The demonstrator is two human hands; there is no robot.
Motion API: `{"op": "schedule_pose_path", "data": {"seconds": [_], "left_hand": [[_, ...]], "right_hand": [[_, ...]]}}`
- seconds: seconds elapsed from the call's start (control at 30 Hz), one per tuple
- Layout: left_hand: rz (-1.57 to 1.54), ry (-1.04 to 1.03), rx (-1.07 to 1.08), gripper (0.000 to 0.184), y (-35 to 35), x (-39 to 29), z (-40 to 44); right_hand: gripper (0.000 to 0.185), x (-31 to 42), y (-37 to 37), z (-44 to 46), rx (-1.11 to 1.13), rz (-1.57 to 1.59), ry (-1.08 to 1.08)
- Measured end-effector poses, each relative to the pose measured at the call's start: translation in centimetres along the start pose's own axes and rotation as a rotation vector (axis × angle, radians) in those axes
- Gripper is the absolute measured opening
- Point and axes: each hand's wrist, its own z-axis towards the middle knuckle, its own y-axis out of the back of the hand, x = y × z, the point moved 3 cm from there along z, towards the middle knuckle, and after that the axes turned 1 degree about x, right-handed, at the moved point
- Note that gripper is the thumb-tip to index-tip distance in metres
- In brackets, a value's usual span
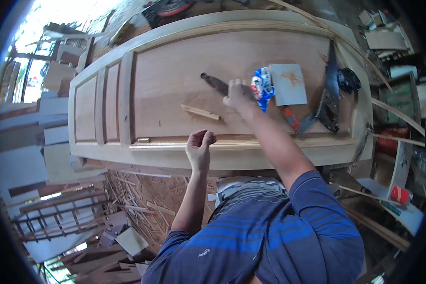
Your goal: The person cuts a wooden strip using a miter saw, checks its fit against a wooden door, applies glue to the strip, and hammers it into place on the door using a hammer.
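A pale wooden panel door (175, 71) lies flat in front of me. My right hand (241, 96) reaches over its large panel, fingers curled around the near end of a dark, long tool (214, 83); its exact kind is unclear. Close to my body, above the door's near edge, my left hand (200, 144) is closed in a pinch, and whatever it holds is too small to name. A strip of wood moulding (241, 144) runs along the panel's near side. Between my hands lies a short wood offcut (200, 112).
Right of my right hand are a blue-and-white packet (262, 88), a pale square board (288, 84), a handsaw (330, 94), an orange-handled tool (291, 118) and a black plastic bag (348, 80). A long thin strip (345, 40) crosses the far right corner. Wood scraps (146, 203) litter the floor.
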Motion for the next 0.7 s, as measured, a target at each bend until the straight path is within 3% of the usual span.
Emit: {"op": "schedule_pose_path", "data": {"seconds": [0.07, 0.17, 0.27, 0.37, 0.4, 0.47, 0.53, 0.7], "left_hand": [[-0.017, -0.014, -0.002, 0.020, 0.7, 0.5, -0.3], [-0.037, 0.019, -0.017, 0.026, 0.5, 0.1, -0.5], [-0.112, 0.023, -0.017, 0.033, 0.4, 0.3, 0.2], [-0.198, 0.033, -0.002, 0.030, -0.5, -0.3, 1.1], [-0.229, 0.045, 0.010, 0.029, -0.8, -0.7, 1.4], [-0.260, 0.026, 0.024, 0.025, -1.8, -1.6, 2.0], [-0.298, 0.018, 0.048, 0.025, -3.0, -2.7, 2.4], [-0.227, 0.037, 0.131, 0.026, -5.9, -4.4, 1.8]], "right_hand": [[0.055, -0.1, 0.9, 1.0, 0.001, -0.001, -0.039], [0.056, -0.7, 1.8, 2.0, 0.024, 0.163, -0.299], [0.046, -1.8, 3.1, 0.6, 0.142, 0.218, -0.299], [0.030, -3.2, 4.5, -2.5, 0.391, 0.676, -0.311], [0.023, -3.6, 5.1, -4.4, 0.419, 0.862, -0.221], [0.024, -2.6, 9.0, -9.5, 0.481, 0.866, -0.135], [0.024, -3.7, 8.3, -14.1, 0.587, 1.142, -0.147], [0.028, -5.7, 9.1, -21.0, 0.678, 1.198, -0.143]]}}
